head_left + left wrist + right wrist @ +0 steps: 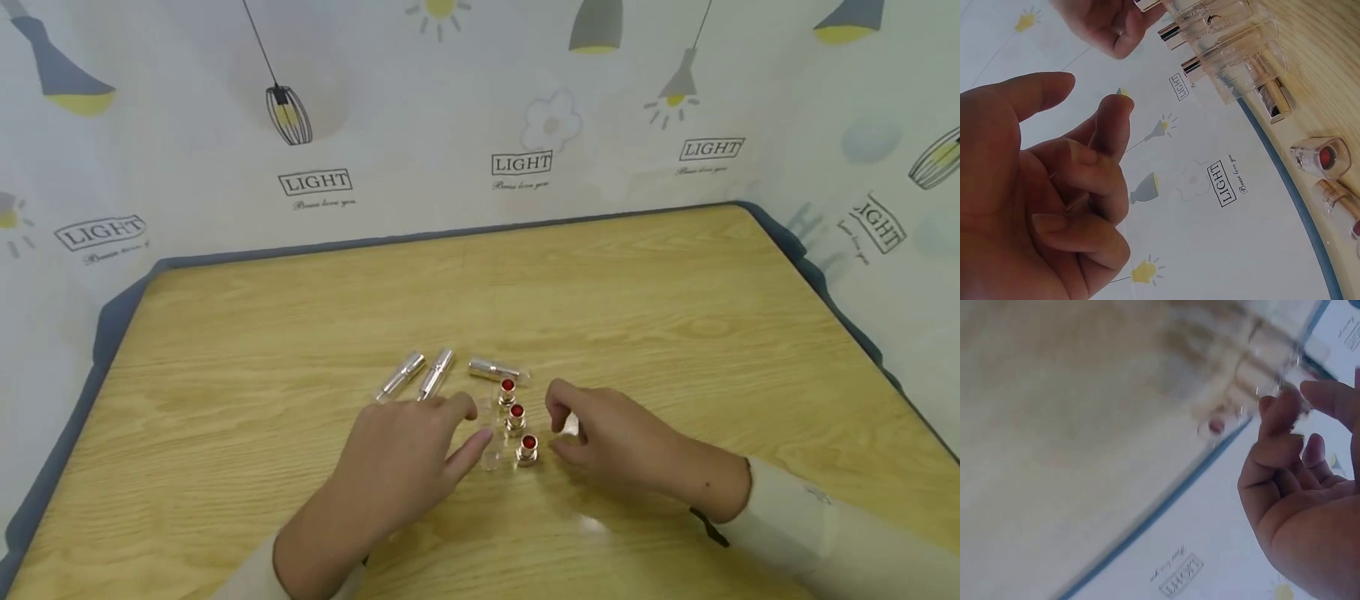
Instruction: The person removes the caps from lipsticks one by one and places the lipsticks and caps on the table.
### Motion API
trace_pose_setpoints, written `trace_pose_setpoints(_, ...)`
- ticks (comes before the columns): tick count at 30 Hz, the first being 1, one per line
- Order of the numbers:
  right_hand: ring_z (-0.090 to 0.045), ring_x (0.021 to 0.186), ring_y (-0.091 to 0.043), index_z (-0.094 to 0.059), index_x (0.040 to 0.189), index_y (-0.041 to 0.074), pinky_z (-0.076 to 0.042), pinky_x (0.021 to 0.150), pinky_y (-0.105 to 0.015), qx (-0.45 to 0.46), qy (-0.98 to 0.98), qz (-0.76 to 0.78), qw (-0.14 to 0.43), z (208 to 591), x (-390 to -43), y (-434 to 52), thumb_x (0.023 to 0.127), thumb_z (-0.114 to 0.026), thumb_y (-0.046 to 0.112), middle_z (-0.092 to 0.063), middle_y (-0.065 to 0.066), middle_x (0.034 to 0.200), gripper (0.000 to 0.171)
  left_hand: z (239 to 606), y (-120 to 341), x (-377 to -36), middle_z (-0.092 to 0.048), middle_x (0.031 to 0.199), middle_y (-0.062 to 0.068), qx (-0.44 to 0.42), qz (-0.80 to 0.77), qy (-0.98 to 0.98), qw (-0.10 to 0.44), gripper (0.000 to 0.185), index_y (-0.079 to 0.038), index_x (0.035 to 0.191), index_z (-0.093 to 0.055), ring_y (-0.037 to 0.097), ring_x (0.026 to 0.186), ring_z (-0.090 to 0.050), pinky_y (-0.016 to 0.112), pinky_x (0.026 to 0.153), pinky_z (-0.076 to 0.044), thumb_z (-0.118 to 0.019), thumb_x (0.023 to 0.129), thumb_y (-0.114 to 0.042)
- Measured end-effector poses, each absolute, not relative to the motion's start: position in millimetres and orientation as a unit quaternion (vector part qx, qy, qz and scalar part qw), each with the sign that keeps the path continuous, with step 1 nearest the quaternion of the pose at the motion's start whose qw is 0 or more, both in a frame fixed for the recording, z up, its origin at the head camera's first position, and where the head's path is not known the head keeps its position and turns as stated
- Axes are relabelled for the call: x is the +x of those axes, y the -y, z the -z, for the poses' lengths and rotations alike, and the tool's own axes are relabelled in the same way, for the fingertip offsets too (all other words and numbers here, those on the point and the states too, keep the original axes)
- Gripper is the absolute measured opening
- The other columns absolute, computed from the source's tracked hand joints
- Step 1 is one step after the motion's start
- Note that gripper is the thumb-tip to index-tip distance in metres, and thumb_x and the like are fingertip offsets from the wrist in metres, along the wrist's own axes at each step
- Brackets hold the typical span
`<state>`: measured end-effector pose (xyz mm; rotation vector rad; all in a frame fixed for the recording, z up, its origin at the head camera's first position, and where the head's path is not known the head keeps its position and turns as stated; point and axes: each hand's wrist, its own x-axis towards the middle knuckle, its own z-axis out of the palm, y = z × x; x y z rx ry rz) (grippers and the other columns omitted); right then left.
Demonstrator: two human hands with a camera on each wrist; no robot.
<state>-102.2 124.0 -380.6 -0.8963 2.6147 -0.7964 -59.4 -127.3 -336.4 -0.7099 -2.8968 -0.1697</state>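
Two hands flank three upright red lipsticks in gold bases (517, 417) lined up mid-desk (675, 317): the left hand (405, 462) at 9 o'clock, fingers loosely apart and empty; the right hand (611, 442) at 3 o'clock, curled fingers apparently pinching a clear plastic cap (572, 427). Three silver tubes (435, 373) lie at 11 o'clock, within reach.

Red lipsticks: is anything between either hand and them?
Nothing visible. The three red lipsticks stand in the open gap between the left hand and right hand; the silver tubes lie behind, out of the way.
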Motion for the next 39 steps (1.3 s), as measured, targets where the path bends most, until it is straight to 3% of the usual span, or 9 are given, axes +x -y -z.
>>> trace_pose_setpoints(6,-0.052,0.063,-0.007,-0.061,0.110,0.012,-0.046,0.059,-0.023,-0.327,-0.919,0.204,0.083,365,-137,-120,0.092,-0.072,0.014,-0.065,0.000,0.093,0.021,335,128,-60,-0.067,0.067,-0.014,-0.230,0.060,0.969,0.072,0.028,-0.024,0.097,-0.072,0.000,0.049,-0.049,0.023,0.043,-0.034,-0.065,0.093,-0.051)
trace_pose_setpoints(12,-0.066,0.090,-0.021,-0.064,0.124,0.012,-0.054,0.074,-0.034,-0.353,-0.917,0.147,0.113,368,-168,-99,0.093,-0.073,0.022,-0.068,-0.007,0.106,0.035,336,129,-60,-0.069,0.072,-0.014,-0.223,0.059,0.971,0.062,0.028,-0.025,0.099,-0.072,0.001,0.053,-0.054,0.024,0.045,-0.037,-0.064,0.093,-0.051)
trace_pose_setpoints(25,-0.065,0.108,-0.023,-0.062,0.134,0.015,-0.055,0.089,-0.038,-0.387,-0.892,0.145,0.185,376,-194,-80,0.096,-0.068,0.017,-0.066,-0.008,0.116,0.039,337,131,-63,-0.073,0.082,-0.014,-0.214,0.060,0.974,0.036,0.030,-0.026,0.103,-0.071,0.003,0.061,-0.061,0.027,0.047,-0.042,-0.060,0.096,-0.053)
trace_pose_setpoints(30,-0.065,0.107,-0.023,-0.063,0.133,0.018,-0.054,0.087,-0.037,-0.391,-0.886,0.152,0.197,382,-196,-74,0.095,-0.068,0.013,-0.066,-0.008,0.114,0.039,336,132,-62,-0.068,0.074,-0.016,-0.214,0.068,0.973,0.045,0.028,-0.025,0.102,-0.071,-0.001,0.054,-0.050,0.024,0.045,-0.036,-0.062,0.095,-0.051)
trace_pose_setpoints(39,-0.057,0.082,-0.014,-0.056,0.140,0.015,-0.049,0.077,-0.030,-0.404,-0.879,0.145,0.209,384,-200,-67,0.097,-0.066,0.012,-0.062,0.002,0.093,0.044,336,136,-63,-0.069,0.076,-0.016,-0.214,0.073,0.973,0.053,0.027,-0.024,0.101,-0.070,-0.003,0.053,-0.049,0.021,0.044,-0.034,-0.063,0.095,-0.049)
